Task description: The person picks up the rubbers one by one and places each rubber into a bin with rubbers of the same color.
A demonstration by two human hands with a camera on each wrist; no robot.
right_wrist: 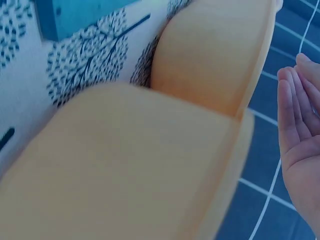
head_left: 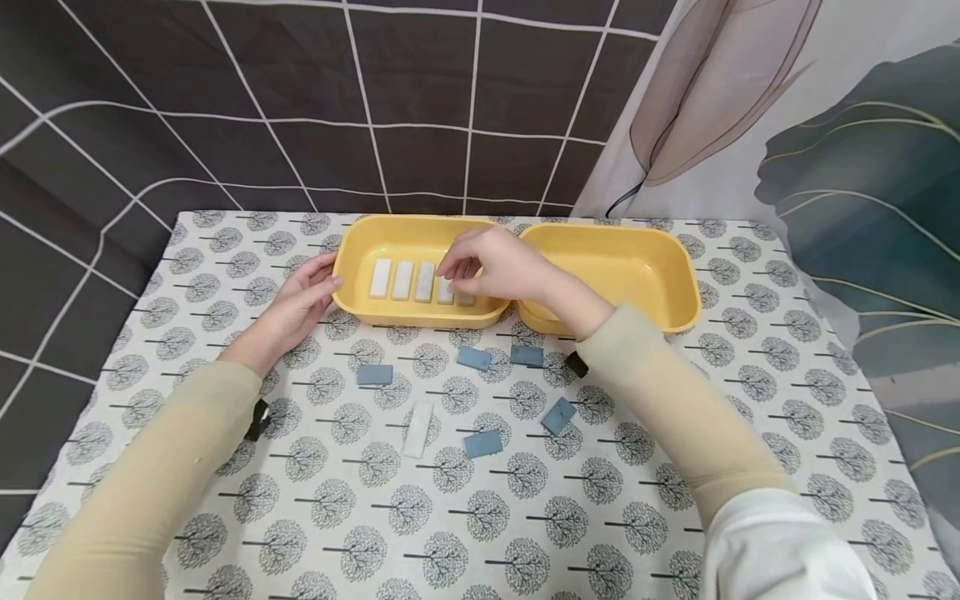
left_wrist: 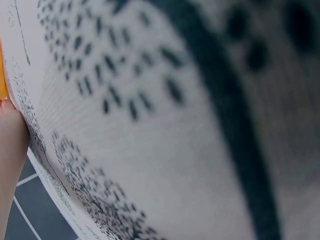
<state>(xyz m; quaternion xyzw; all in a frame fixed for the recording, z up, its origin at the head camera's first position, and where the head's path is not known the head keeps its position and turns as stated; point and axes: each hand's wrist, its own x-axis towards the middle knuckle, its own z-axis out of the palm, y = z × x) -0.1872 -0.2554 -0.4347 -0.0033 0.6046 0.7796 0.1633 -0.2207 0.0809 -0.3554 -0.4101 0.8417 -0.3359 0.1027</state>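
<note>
The left yellow tub [head_left: 390, 318] has a row of several small whitish blocks [head_left: 402, 280] lying on its floor. My left hand [head_left: 296, 304] holds its left end, thumb at the rim and fingers along the outside; in the left wrist view only part of this hand [left_wrist: 11, 135] shows at the edge. Over the right part of the same tub is my right hand [head_left: 498, 262], fingertips bent down above the last blocks in the row and partly covering them. In the right wrist view the right hand [right_wrist: 302, 117] has fairly straight fingers beside the thumb, with nothing visible between them.
A second yellow tub [head_left: 637, 275] stands against the first, partly behind my right forearm. In front lie several blue-grey blocks [head_left: 375, 375] and a longer whitish block [head_left: 417, 429] on the tree-print cloth [head_left: 337, 542]. A dark gridded curtain [head_left: 420, 158] hangs behind.
</note>
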